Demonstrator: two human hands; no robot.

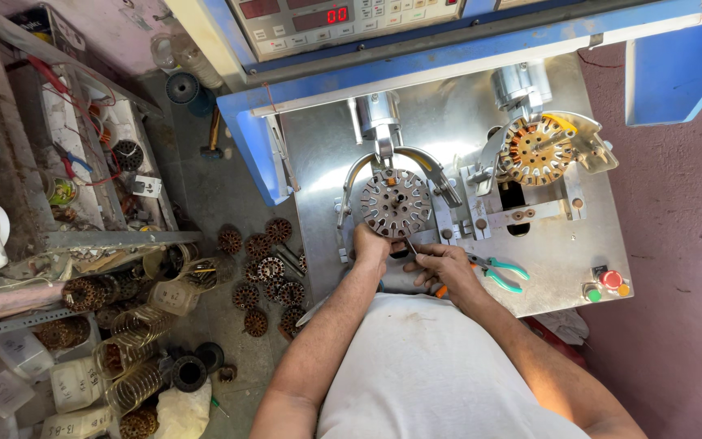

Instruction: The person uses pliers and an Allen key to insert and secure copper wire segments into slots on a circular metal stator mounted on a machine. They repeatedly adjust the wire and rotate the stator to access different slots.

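The bare slotted round steel stator core point(396, 202) sits on the winding fixture of the steel counter point(566, 252). Left hand point(370, 243) pinches its lower rim; right hand point(447, 265) clamps a thin tool beneath. Risk: a slip scratches slots or nicks fingers.

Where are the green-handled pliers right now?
In the head view, the green-handled pliers lie on the metal machine table, just right of the person's right hand and left of the red button.
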